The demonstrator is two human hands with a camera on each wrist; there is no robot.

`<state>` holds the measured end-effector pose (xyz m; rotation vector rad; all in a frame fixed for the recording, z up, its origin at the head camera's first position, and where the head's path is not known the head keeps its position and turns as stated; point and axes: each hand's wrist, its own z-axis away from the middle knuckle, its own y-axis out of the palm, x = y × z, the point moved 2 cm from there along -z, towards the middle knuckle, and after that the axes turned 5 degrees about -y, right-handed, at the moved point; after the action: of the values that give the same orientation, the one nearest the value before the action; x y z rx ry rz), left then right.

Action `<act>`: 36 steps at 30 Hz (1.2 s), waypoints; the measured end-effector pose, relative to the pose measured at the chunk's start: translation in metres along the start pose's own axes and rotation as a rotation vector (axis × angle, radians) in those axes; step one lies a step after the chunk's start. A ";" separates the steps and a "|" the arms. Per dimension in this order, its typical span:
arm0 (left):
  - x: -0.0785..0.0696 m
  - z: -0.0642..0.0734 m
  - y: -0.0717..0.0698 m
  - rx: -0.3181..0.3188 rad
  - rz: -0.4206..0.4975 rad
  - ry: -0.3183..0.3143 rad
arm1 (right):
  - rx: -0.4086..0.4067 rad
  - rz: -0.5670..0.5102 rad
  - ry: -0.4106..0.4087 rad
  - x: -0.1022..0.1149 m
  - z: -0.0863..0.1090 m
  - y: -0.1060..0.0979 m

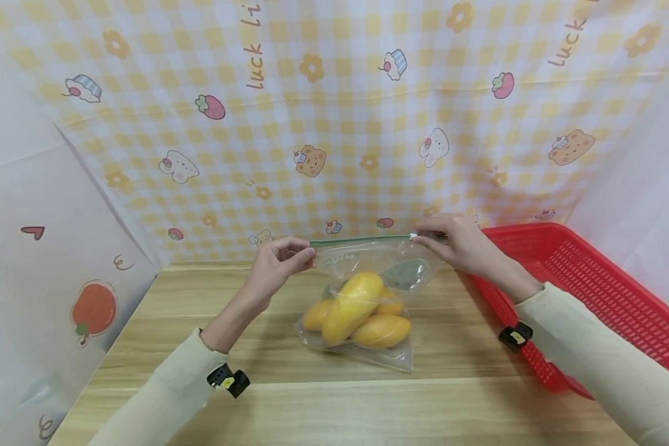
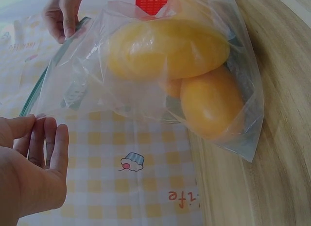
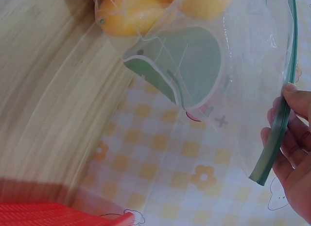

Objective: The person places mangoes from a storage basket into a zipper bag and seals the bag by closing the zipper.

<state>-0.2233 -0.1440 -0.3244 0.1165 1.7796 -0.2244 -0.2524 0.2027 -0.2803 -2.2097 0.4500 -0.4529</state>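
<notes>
A clear zip bag (image 1: 362,252) with a green strip along its mouth stands on the wooden table, holding several yellow mangoes (image 1: 352,310). At the left end of the strip, my left hand (image 1: 273,266) pinches the bag's corner between thumb and fingers. My right hand (image 1: 463,244) pinches the green strip (image 3: 273,148) near its other end, thumb on one side and fingers behind. The mouth is stretched straight between both hands. A green printed patch (image 3: 194,65) shows on the bag's right side. Some mangoes are partly hidden behind the front one.
To the right stands a red plastic basket (image 1: 557,248), partly behind my right forearm. The wooden table (image 1: 245,409) meets a yellow checked cloth (image 1: 345,124) hanging at the back. White sheets with prints hang at both sides.
</notes>
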 end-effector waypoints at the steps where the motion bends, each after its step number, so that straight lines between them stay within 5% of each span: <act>1: 0.000 0.000 0.000 0.001 -0.002 0.001 | -0.003 0.001 -0.002 0.000 0.000 0.000; 36: -0.002 0.001 0.001 0.007 0.006 0.011 | -0.014 0.050 -0.035 -0.004 0.005 -0.006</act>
<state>-0.2221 -0.1432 -0.3229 0.1283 1.7892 -0.2258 -0.2525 0.2119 -0.2794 -2.2108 0.4898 -0.3848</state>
